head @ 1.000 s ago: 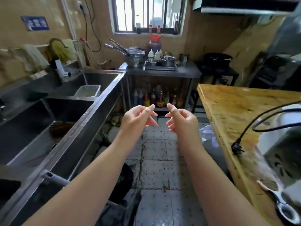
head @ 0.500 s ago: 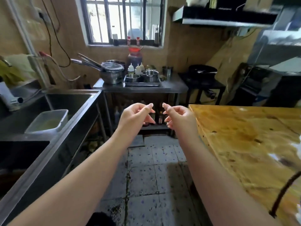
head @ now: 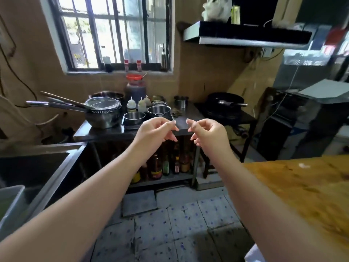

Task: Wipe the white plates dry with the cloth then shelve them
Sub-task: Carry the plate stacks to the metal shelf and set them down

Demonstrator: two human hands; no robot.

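Note:
Both arms reach forward at chest height in the middle of the view. My left hand (head: pixel 154 134) and my right hand (head: pixel 206 133) hang side by side, a small gap between them, fingers loosely curled, holding nothing. No white plate and no cloth can be seen in this view. A white bundle (head: pixel 217 8) lies on top of the range hood (head: pixel 245 35) at the upper right; I cannot tell what it is.
A steel table (head: pixel 105 132) ahead carries pots, a strainer and squeeze bottles, with sauce bottles (head: pixel 160 167) on its lower shelf. A steel sink (head: pixel 47 171) runs along the left. A wooden counter (head: pixel 302 186) fills the right. A wok (head: pixel 225 100) sits on a dark stand.
The view has tilted up and forward: the sink and counter slid down and out, the cable and scissors left the frame, the window and hood came in. Both hands keep the same pose.

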